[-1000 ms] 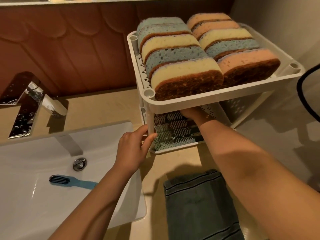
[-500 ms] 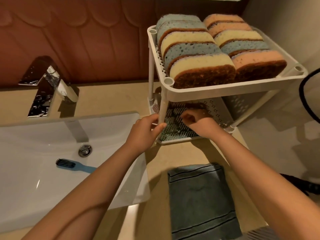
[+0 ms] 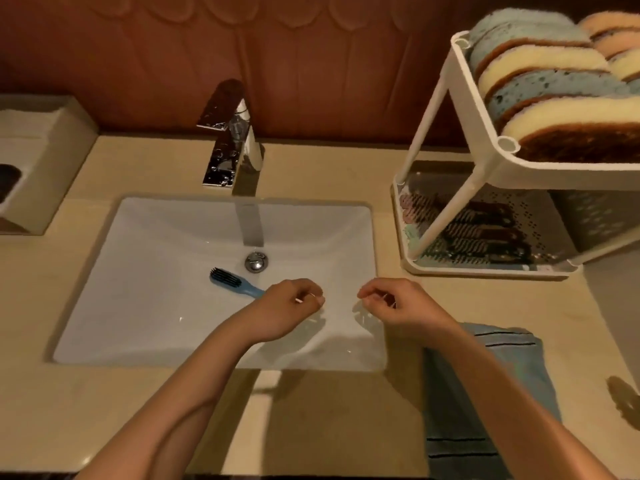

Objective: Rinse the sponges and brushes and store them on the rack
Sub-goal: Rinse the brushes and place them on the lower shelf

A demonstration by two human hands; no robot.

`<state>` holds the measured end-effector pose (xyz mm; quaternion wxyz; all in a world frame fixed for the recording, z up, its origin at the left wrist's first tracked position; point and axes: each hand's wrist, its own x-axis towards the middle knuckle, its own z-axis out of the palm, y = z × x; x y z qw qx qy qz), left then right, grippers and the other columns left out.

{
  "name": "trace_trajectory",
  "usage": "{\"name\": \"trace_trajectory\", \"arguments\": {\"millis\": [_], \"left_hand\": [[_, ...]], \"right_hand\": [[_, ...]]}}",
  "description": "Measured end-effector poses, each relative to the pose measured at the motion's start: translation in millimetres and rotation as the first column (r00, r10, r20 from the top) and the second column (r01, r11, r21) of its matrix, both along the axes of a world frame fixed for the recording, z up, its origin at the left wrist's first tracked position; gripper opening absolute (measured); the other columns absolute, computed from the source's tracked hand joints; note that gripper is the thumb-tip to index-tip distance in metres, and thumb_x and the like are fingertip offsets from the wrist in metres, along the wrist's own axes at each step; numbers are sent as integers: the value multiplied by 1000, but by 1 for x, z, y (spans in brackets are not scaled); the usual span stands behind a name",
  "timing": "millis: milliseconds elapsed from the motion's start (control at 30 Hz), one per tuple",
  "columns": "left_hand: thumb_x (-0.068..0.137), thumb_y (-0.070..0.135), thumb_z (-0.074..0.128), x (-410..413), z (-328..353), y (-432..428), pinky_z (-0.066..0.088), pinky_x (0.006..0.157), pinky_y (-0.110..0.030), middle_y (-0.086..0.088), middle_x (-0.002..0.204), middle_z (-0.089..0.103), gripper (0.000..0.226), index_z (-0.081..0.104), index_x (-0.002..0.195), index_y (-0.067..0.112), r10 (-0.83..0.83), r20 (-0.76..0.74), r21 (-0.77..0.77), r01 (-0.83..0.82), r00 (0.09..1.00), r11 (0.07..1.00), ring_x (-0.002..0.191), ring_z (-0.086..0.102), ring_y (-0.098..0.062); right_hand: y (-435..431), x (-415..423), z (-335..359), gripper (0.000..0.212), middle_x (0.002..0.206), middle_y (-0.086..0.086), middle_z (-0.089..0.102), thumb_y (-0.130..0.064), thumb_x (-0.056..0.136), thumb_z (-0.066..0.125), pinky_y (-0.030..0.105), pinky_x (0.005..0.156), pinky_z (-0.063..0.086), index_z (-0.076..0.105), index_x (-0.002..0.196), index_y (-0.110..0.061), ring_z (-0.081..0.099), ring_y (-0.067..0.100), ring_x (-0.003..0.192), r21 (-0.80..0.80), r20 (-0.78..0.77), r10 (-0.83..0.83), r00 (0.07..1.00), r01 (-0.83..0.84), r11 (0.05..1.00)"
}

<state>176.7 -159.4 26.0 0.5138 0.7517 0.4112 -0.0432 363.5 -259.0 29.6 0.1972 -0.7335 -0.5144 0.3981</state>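
Fingers (image 3: 317, 299) of both hands loosely curled, seemingly empty; blue brush (image 3: 231, 281) lies just left.

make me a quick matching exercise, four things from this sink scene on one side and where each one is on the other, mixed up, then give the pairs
Things:
1. blue brush
2. sponges
3. striped towel
4. dark brushes

Places:
A. top shelf of the rack
B. in the sink
C. bottom shelf of the rack
D. on the counter, under the right arm

Pairs: 1-B, 2-A, 3-D, 4-C
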Motion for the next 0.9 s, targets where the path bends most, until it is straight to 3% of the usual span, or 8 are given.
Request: {"name": "trace_trajectory", "arguments": {"millis": [167,367,533,667,800,900], "left_hand": [[95,27,48,-78,-13,7,42,76,-13,11,98,62,14,59,104,25,177,40,-10,-177,983,984,93,58,-7],[94,20,51,-183,-13,21,40,72,-5,13,95,61,12,59,102,22,407,62,27,-409,911,912,89,58,-1],[93,14,51,-264,-9,35,42,71,-15,9,92,61,14,62,101,17,655,63,65,-658,753,750,85,57,-6],[90,17,50,-338,-14,43,47,73,-28,4,88,64,16,65,96,19,774,-56,295,-730,631,616,82,60,-16],[86,20,58,-407,-23,51,45,91,-40,-13,113,56,24,62,109,13,832,-182,455,-705,524,543,105,54,-32],[85,22,63,-446,-28,56,36,98,-41,-15,131,44,38,55,121,13,865,-268,559,-662,425,498,120,40,-36]], "right_hand": [[31,-68,-4,19,92,-1,66,-19,90,50,29,72,48,66,99,-20,59,15,80,-38,-111,60,992,-65,997],[78,-151,-9,19,84,-3,65,-17,92,46,40,79,51,66,93,-16,60,21,82,-38,-160,211,964,-220,975],[112,-212,-14,20,83,-13,61,-17,96,43,36,80,52,63,94,-19,59,13,81,-50,-127,332,935,-341,939],[140,-264,-19,17,84,-17,59,-21,95,45,23,71,47,61,95,-25,57,6,77,-55,-90,425,901,-431,901],[160,-305,-23,20,96,-6,64,-25,95,46,23,72,45,63,105,-21,58,9,82,-75,-51,493,868,-496,865],[168,-330,-24,21,98,-4,65,-26,94,46,28,78,47,63,106,-22,59,12,85,-101,-38,533,845,-534,840]]}}
